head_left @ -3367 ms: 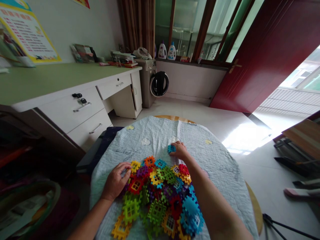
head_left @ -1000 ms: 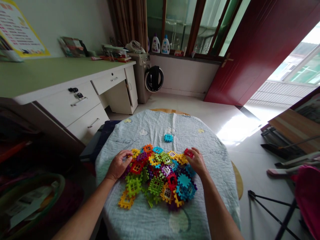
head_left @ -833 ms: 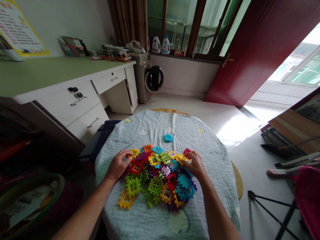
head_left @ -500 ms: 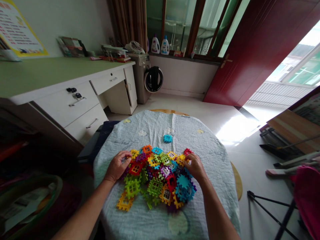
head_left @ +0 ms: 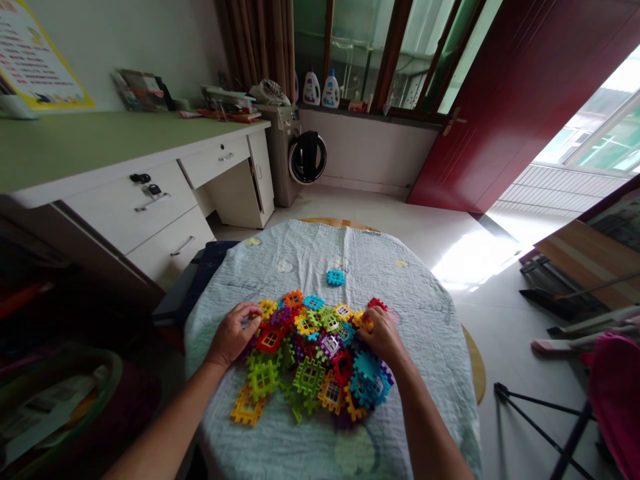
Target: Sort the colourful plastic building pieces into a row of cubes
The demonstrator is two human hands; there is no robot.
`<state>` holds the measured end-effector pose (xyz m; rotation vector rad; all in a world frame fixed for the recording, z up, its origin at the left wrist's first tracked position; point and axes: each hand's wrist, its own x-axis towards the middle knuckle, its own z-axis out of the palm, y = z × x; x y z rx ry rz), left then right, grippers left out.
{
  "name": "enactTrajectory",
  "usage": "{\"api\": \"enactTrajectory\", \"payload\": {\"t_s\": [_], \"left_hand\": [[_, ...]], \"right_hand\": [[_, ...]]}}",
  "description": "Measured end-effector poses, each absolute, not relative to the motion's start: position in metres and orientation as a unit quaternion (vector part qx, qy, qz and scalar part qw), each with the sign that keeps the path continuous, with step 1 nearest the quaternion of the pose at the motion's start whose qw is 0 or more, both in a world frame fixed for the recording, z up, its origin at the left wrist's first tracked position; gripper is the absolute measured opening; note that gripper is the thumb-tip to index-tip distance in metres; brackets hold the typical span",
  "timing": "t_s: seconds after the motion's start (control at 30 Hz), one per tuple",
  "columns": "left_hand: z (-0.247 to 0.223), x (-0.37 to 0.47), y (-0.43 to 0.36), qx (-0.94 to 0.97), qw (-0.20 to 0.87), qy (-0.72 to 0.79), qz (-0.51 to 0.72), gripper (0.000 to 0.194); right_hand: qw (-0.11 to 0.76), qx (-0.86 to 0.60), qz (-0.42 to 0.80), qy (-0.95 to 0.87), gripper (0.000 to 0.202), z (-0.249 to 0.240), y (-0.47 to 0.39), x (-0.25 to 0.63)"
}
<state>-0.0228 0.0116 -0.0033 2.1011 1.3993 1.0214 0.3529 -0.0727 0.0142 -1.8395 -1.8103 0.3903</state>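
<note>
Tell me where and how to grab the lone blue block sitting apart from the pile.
Pinch the lone blue block across two opposite toothed edges, coming straight down from above. It lies flat on the quilted cloth, apart from the pile, with open cloth on every side, so nothing blocks the fingers. The right hand looks nearer; the left hand rests on the pile's far side.

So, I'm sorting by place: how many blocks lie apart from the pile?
1: a blue block lies alone on the cloth, beyond the pile. Others may be hidden under the hands.
</note>
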Motion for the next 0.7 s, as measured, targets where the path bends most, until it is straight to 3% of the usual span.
{"api": "enactTrajectory", "payload": {"t_s": [0.3, 0.5, 0.7], "left_hand": [[-0.003, -0.023, 0.011, 0.755, 0.206, 0.502, 0.368, 0.022], [-0.004, -0.023, 0.011, 0.755, 0.203, 0.501, 0.372, 0.021], [-0.006, -0.024, 0.011, 0.757, 0.201, 0.500, 0.370, 0.022]], "right_hand": [[0.290, -0.686, 0.208, -0.634, 0.016, 0.011, -0.069, 0.367], [0.358, -0.718, 0.265, -0.535, 0.022, 0.018, -0.074, 0.377], [0.389, -0.774, 0.204, -0.456, 0.033, 0.013, -0.084, 0.400]]}}
